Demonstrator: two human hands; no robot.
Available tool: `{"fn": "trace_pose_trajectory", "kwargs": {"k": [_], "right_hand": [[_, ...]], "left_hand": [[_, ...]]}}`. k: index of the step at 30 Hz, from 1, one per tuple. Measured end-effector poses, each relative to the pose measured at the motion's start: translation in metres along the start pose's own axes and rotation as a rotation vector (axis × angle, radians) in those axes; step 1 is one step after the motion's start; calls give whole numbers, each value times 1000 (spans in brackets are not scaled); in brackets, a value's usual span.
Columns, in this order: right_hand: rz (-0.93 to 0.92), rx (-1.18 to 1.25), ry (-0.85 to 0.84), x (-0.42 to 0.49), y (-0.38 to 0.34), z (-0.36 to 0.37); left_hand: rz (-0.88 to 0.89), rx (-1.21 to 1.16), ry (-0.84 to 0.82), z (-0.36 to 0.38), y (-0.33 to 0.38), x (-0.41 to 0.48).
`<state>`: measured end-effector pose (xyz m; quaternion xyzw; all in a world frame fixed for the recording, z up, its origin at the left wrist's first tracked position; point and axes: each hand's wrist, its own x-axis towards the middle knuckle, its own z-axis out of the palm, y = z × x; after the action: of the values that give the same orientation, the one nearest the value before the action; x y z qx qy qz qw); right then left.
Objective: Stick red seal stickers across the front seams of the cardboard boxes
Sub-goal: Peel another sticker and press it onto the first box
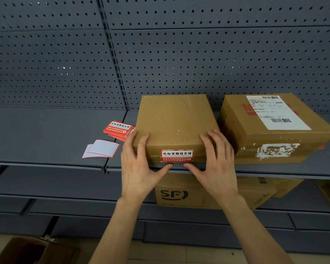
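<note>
A plain brown cardboard box [175, 119] sits on the grey shelf [46, 134]. A red seal sticker [177, 155] with white lettering lies across its front seam. My left hand [139, 164] grips the box's front left corner, fingers on top and thumb under the sticker's lower edge. My right hand [217, 164] holds the front right corner the same way. A second box [271, 128] with a white shipping label stands to the right, with torn label remains on its front. A stack of red stickers [119, 129] lies left of the first box.
Two white backing sheets [101, 149] with red edges lie near the shelf's front edge. A box marked SF [179, 195] and others stand on the lower shelf. A pegboard wall [160, 54] backs the shelves. An open carton [32, 250] is on the floor at lower left.
</note>
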<state>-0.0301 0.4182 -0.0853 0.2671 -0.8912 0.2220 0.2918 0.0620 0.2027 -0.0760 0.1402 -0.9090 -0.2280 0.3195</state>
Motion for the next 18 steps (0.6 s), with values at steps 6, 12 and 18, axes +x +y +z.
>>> {"fn": "trace_pose_trajectory", "kwargs": {"k": [6,12,18], "right_hand": [[43,-54,44,-3,-11,9],[-3,-37,39,-1,1,5],[12,-15,28,0,-4,5]], "left_hand": [[-28,43,71,16,19,-1],[-24,59,89,11,0,-2],[8,106,161,26,25,-5]]}}
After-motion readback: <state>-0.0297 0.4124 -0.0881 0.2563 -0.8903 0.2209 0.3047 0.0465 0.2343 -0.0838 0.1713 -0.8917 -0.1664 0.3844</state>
